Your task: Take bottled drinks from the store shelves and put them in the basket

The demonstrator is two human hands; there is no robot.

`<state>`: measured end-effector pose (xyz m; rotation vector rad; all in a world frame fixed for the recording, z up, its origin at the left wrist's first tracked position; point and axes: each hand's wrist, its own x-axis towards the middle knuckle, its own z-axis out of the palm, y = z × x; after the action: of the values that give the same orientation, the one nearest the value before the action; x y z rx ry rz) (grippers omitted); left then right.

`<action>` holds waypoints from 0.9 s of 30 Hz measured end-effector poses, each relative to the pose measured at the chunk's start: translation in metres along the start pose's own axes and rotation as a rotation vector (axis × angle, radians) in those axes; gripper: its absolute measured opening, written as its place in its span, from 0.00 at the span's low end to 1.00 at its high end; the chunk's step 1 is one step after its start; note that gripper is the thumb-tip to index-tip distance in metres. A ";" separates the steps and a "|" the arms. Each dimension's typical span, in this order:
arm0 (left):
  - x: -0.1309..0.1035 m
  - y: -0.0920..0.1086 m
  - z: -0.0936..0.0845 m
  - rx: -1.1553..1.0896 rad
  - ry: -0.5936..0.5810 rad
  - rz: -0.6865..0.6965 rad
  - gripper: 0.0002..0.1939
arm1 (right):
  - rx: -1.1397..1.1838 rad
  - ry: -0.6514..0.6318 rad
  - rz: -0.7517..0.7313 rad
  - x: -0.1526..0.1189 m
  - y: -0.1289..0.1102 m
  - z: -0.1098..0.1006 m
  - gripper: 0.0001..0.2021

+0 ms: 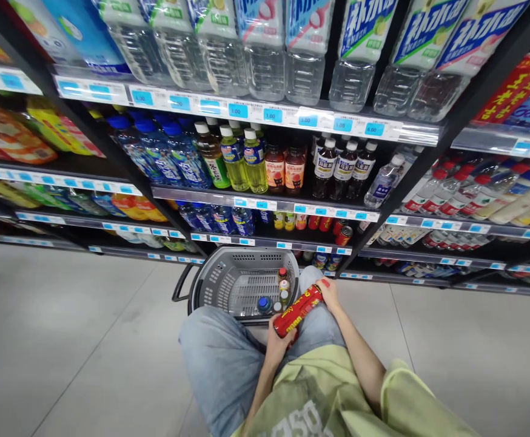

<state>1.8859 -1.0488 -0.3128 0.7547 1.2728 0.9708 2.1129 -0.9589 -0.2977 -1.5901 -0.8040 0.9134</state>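
Note:
Across my lap lies a slim red drink can (299, 311) with yellow lettering, tilted with its far end up to the right. My left hand (279, 341) is closed around its near left end. At the other end, the fingers of my right hand (330, 295) wrap over the can. Just ahead of my knees a grey shopping basket (222, 285) stands on the floor. Inside it, on the right side, are several bottles, among them a blue-capped bottle (264, 304) and a red-capped bottle (282, 275).
Shelves (310, 203) of drinks rise in front of me, with blue price tags along their edges. Large clear bottles (308, 73) fill the upper shelf. Smaller tea bottles (252, 161) stand below, and several cans (343, 235) lower still. Grey tiled floor (87, 340) surrounds me.

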 end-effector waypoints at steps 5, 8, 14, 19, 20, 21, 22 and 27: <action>-0.001 0.005 -0.003 0.029 -0.017 0.078 0.49 | 0.043 0.005 0.030 0.000 0.001 0.001 0.17; 0.000 0.007 -0.005 0.021 -0.040 0.042 0.47 | 0.047 0.010 0.031 0.000 -0.001 0.000 0.16; 0.002 0.005 -0.008 -0.007 -0.117 -0.011 0.41 | 0.113 -0.013 0.004 -0.003 -0.005 -0.007 0.16; 0.008 0.000 -0.011 -0.005 -0.102 -0.123 0.41 | 0.088 -0.055 0.015 -0.001 -0.004 -0.012 0.18; 0.008 -0.001 -0.011 0.013 -0.113 -0.137 0.41 | 0.090 -0.056 0.017 0.000 -0.003 -0.012 0.19; 0.009 -0.001 -0.011 0.029 -0.124 -0.147 0.40 | 0.095 -0.056 0.021 0.001 -0.003 -0.012 0.19; 0.009 -0.002 -0.011 0.041 -0.131 -0.152 0.40 | 0.102 -0.056 0.026 0.002 -0.002 -0.011 0.19; 0.008 -0.002 -0.007 0.052 -0.094 -0.091 0.41 | 0.121 -0.047 0.031 0.003 0.002 -0.011 0.18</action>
<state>1.8800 -1.0426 -0.3196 0.7668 1.2435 0.8222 2.1242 -0.9616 -0.2983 -1.4841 -0.7440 1.0063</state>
